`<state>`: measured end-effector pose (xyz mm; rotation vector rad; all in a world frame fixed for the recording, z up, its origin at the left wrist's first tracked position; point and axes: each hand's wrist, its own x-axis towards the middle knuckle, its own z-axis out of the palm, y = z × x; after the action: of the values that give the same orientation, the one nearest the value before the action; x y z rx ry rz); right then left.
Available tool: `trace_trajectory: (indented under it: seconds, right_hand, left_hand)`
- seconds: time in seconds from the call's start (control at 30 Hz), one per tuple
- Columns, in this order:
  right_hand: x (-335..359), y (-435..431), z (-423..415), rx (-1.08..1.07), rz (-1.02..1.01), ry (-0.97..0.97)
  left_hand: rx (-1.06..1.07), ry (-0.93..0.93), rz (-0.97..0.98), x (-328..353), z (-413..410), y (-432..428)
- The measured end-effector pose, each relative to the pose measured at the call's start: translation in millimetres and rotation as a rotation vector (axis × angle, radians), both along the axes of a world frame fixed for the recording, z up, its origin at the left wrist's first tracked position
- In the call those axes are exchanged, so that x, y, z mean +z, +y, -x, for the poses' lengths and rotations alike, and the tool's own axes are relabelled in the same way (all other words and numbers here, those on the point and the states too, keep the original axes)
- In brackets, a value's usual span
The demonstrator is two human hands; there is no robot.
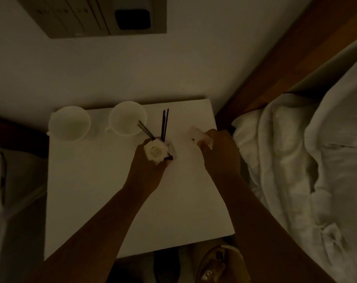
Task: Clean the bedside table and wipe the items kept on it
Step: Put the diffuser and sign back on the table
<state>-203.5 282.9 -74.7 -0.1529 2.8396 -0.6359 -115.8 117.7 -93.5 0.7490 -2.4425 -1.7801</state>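
Rumpled white bedding (308, 160) lay just beside the white surface (104, 190) on its right. Two white cups (69, 123) (127, 118) stood along its far edge. Near its middle, the left hand (151, 170) curled around a small diffuser (156, 153) topped with a white rose, dark sticks (165, 123) rising from it. The right hand (221, 154) gripped a pale object (198, 135) near the right edge; dim light hid what it was.

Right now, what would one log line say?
left hand: grips rose diffuser | right hand: holds pale item | table: two cups behind
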Motion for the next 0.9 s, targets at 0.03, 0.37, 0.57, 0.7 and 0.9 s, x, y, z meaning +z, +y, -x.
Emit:
trace_trajectory:
  seconds: [0.03,0.37,0.57,0.7,0.9]
  right_hand:
    - [-1.2,-1.5,4.6,-0.002,-0.004,0.012]
    - [-7.4,-16.9,34.5,0.016,0.022,0.094]
    - [-16.4,-20.9,44.7,0.004,0.023,0.132]
    - [-19.2,-22.8,49.2,-0.009,0.045,0.158]
    - [-14.7,-20.0,42.3,-0.055,0.149,0.108]
  left_hand:
    - [0.008,0.043,0.055,-1.2,3.2,3.0]
    - [0.033,0.139,0.006,-5.7,42.9,5.7]
    - [0.01,0.135,0.041,-15.7,58.2,6.1]
    - [-0.044,0.141,0.183,-26.9,64.0,1.5]
    - [-0.037,0.002,0.238,-22.2,53.4,5.7]
